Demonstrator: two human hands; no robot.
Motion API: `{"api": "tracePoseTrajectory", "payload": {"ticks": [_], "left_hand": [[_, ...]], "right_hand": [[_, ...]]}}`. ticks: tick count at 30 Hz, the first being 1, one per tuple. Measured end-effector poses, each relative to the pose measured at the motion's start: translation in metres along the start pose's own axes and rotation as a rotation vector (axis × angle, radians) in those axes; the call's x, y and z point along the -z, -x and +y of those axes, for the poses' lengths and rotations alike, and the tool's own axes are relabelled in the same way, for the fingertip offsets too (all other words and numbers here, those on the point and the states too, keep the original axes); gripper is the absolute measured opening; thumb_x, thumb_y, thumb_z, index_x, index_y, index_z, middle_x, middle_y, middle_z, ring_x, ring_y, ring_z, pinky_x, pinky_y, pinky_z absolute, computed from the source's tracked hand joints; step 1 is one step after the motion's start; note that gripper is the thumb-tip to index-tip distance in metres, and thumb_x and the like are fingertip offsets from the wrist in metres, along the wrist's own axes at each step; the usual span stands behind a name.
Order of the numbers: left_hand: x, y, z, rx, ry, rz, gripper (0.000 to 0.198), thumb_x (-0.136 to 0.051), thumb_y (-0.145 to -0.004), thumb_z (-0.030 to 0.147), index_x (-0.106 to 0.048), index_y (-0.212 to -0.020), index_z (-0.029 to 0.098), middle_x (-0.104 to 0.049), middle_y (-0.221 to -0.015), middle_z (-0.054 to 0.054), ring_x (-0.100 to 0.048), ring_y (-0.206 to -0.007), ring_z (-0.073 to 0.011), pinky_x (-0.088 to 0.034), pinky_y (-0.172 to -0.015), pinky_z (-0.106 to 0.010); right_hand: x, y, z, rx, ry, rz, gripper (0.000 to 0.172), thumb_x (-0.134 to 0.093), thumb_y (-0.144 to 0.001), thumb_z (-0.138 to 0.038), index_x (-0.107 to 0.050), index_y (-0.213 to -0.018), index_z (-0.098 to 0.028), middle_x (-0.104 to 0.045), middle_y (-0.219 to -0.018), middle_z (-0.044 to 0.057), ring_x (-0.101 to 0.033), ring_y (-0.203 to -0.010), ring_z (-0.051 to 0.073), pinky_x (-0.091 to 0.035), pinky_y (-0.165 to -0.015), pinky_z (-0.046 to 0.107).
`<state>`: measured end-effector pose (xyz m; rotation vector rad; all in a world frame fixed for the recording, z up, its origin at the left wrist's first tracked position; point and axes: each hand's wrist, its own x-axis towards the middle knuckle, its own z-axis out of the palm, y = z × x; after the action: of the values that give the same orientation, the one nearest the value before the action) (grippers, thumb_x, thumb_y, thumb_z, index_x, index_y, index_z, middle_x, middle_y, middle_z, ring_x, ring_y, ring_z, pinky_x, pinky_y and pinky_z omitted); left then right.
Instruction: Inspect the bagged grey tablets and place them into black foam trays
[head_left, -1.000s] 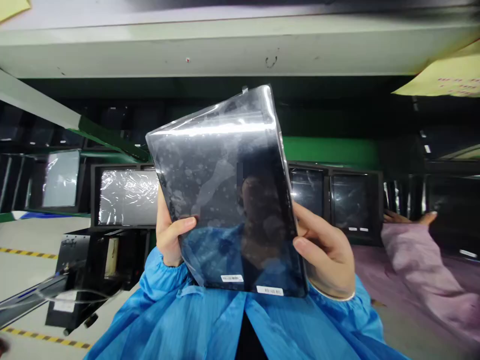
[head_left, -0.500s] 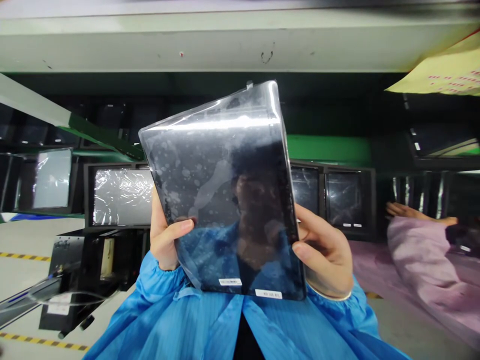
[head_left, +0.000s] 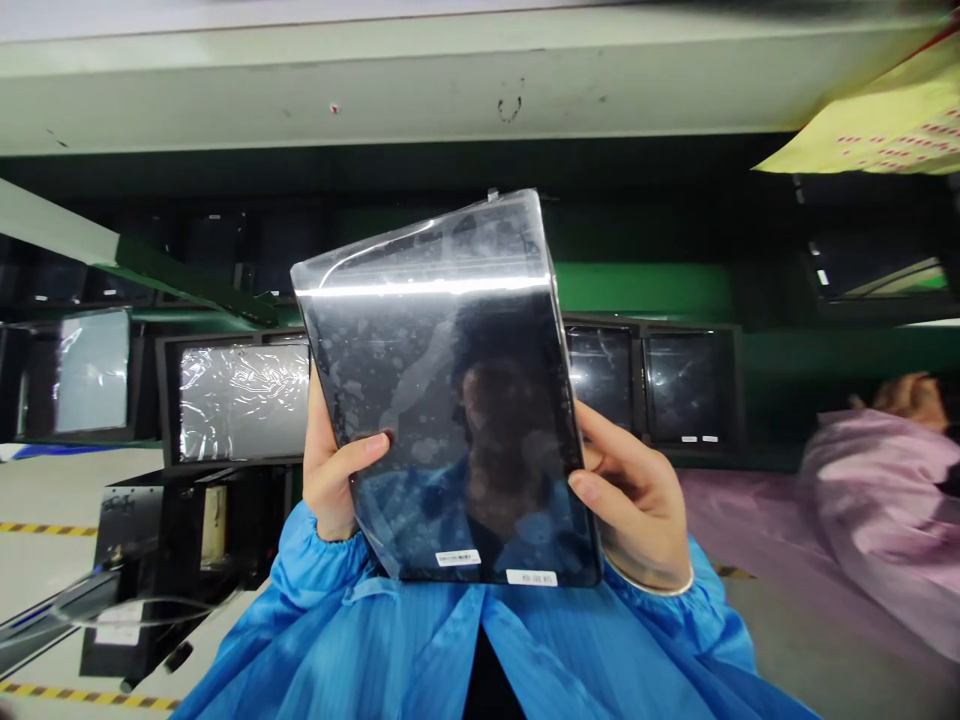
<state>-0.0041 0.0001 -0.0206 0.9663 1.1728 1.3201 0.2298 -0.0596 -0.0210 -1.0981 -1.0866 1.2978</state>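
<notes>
The film-covered panel [head_left: 442, 400] sits between both hands. Left hand [head_left: 337, 475] and right hand [head_left: 634, 495] grip opposite edges (thumbs in front).

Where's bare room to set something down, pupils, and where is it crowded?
A bare green strip shows beyond the dark tray, right of the held panel; a green gap lies between that tray and the pink sleeve. Crowded: picture left, with film-covered panel and black device.
</notes>
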Motion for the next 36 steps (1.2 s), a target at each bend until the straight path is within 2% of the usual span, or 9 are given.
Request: {"api": "tracePoseTrajectory", "payload": {"ticks": [5, 9, 14, 18, 22, 25, 28, 32, 36], "left_hand": [[0.006, -0.02, -0.018, 0.037, -0.12, -0.006, 0.08, -0.082, -0.08, 0.03, -0.051, -0.153, 0.04, -0.066, -0.149, 0.003, -0.066, -0.133, -0.0273, -0.057, -0.109, -0.033], [0.001, -0.055, -0.088, 0.111, -0.228, -0.058, 0.082, -0.083, -0.082, 0.032, -0.047, -0.155, 0.034, -0.048, -0.166, -0.001, -0.048, -0.152, -0.0266, -0.042, -0.125, -0.036], [-0.025, -0.085, -0.185, 0.183, -0.431, -0.166, 0.074, -0.072, -0.091, 0.032, -0.043, -0.158, 0.019, -0.051, -0.163, -0.014, -0.052, -0.149, -0.0287, -0.041, -0.124, -0.036], [-0.029, -0.095, -0.206, 0.169, -0.631, -0.227, 0.056, -0.071, -0.09, 0.029, -0.06, -0.144, 0.018, -0.057, -0.158, -0.015, -0.051, -0.149, -0.0313, -0.04, -0.125, -0.042], [0.022, -0.105, -0.174, 0.084, -0.886, -0.145, 0.058, -0.064, -0.093, 0.031, -0.056, -0.149, 0.022, -0.031, -0.175, -0.01, -0.025, -0.164, -0.0271, -0.022, -0.134, -0.04], [0.088, -0.113, -0.15, 0.121, -1.082, 0.083, 0.074, -0.053, -0.096, 0.039, -0.033, -0.159, 0.004, -0.016, -0.174, -0.028, -0.008, -0.166, -0.0382, -0.012, -0.133, -0.058], [0.141, -0.119, -0.149, 0.298, -1.2, 0.119, 0.069, -0.063, -0.083, 0.043, -0.054, -0.134, -0.003, -0.049, -0.146, -0.039, -0.038, -0.149, -0.057, -0.034, -0.117, -0.074], [0.168, -0.117, -0.172, 0.39, -1.274, 0.041, 0.035, -0.059, -0.084, 0.048, -0.062, -0.102, 0.017, -0.073, -0.106, -0.02, -0.067, -0.119, -0.0485, -0.054, -0.101, -0.062], [0.177, -0.116, -0.177, 0.331, -1.313, 0.06, 0.037, -0.049, -0.091, 0.053, -0.061, -0.104, 0.02, -0.075, -0.105, -0.019, -0.07, -0.115, -0.0458, -0.057, -0.097, -0.057]], "right_hand": [[0.012, -0.016, 0.036, -0.176, -0.024, 0.039, 0.053, -0.073, -0.096, -0.04, -0.062, -0.147, -0.034, -0.079, -0.086, -0.002, -0.068, -0.067, 0.015, -0.058, -0.061, 0.027], [0.032, -0.043, 0.106, -0.329, 0.187, 0.063, 0.054, -0.069, -0.094, -0.045, -0.063, -0.145, -0.027, -0.075, -0.13, 0.008, -0.07, -0.116, 0.025, -0.063, -0.088, 0.036], [0.043, -0.072, 0.19, -0.343, 0.38, 0.176, 0.036, -0.068, -0.101, -0.037, -0.067, -0.132, -0.019, -0.071, -0.13, 0.011, -0.069, -0.117, 0.026, -0.058, -0.103, 0.05], [0.053, -0.075, 0.224, -0.325, 0.609, 0.265, 0.035, -0.069, -0.101, -0.037, -0.065, -0.132, -0.02, -0.061, -0.144, 0.012, -0.061, -0.13, 0.03, -0.052, -0.11, 0.056], [0.074, -0.048, 0.225, -0.32, 0.849, 0.32, 0.039, -0.069, -0.101, -0.034, -0.062, -0.137, -0.021, -0.054, -0.152, 0.012, -0.056, -0.136, 0.031, -0.051, -0.112, 0.057], [0.081, -0.026, 0.224, -0.393, 1.024, 0.335, 0.036, -0.068, -0.102, -0.034, -0.063, -0.135, -0.02, -0.061, -0.143, 0.012, -0.062, -0.126, 0.029, -0.056, -0.106, 0.053], [0.072, -0.025, 0.232, -0.479, 1.163, 0.296, 0.033, -0.071, -0.1, -0.036, -0.066, -0.128, -0.018, -0.065, -0.133, 0.011, -0.066, -0.118, 0.027, -0.058, -0.101, 0.05], [0.066, -0.049, 0.243, -0.546, 1.253, 0.28, 0.036, -0.072, -0.099, -0.038, -0.066, -0.126, -0.014, -0.066, -0.13, 0.012, -0.067, -0.116, 0.027, -0.058, -0.1, 0.049], [0.077, -0.057, 0.242, -0.531, 1.234, 0.279, 0.034, -0.071, -0.1, -0.039, -0.067, -0.124, -0.015, -0.068, -0.126, 0.01, -0.069, -0.11, 0.025, -0.06, -0.096, 0.047]]}}
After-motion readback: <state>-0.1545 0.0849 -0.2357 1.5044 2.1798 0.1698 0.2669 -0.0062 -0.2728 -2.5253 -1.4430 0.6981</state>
